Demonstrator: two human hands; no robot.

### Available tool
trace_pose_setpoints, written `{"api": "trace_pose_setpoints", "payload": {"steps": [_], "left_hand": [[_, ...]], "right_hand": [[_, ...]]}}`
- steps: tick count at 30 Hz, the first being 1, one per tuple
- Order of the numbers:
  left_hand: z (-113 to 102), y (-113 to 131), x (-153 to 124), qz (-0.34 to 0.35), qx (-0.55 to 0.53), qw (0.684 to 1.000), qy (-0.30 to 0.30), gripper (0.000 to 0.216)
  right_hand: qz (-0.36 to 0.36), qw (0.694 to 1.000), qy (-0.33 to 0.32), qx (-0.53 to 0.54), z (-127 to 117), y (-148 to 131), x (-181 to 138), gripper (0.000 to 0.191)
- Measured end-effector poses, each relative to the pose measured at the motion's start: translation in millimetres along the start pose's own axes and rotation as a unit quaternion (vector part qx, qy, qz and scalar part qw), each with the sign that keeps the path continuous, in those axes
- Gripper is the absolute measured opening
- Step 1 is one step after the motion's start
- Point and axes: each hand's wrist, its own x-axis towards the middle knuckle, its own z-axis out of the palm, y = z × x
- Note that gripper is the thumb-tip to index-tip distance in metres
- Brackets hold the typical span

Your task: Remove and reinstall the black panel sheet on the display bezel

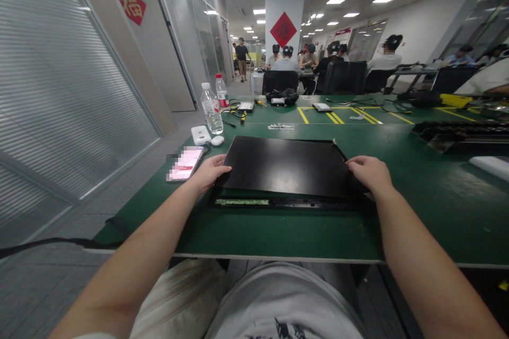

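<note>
A flat black screen panel (286,165) lies slightly askew over a thin black frame (318,204), its near edge apart from the frame's near side. Along that side a green circuit board strip (242,202) shows. My left hand (207,174) grips the panel's left edge, thumb on top and fingers partly hidden beneath. On the opposite side, my right hand (369,171) pinches at the right edge with fingers curled; whether it also holds the frame there I cannot tell.
Left on the green table (278,238) are a phone (186,163), a white case (200,135) and a water bottle (212,110). Small drives (322,108) and cables lie at the back. Black metal parts (457,135) sit at right. Several people work beyond.
</note>
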Motion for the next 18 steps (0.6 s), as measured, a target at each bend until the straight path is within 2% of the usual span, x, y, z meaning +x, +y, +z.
{"api": "trace_pose_setpoints", "payload": {"steps": [9,18], "left_hand": [[-1.4,-2.7,2.0,0.006,0.025,1.0,0.002,0.046],[1.1,-0.2,0.9,-0.01,0.03,0.999,0.023,0.043]], "right_hand": [[0.002,1.0,-0.015,-0.02,1.7,2.3,3.6,0.032],[0.007,1.0,-0.016,-0.007,1.7,3.1,4.3,0.032]]}}
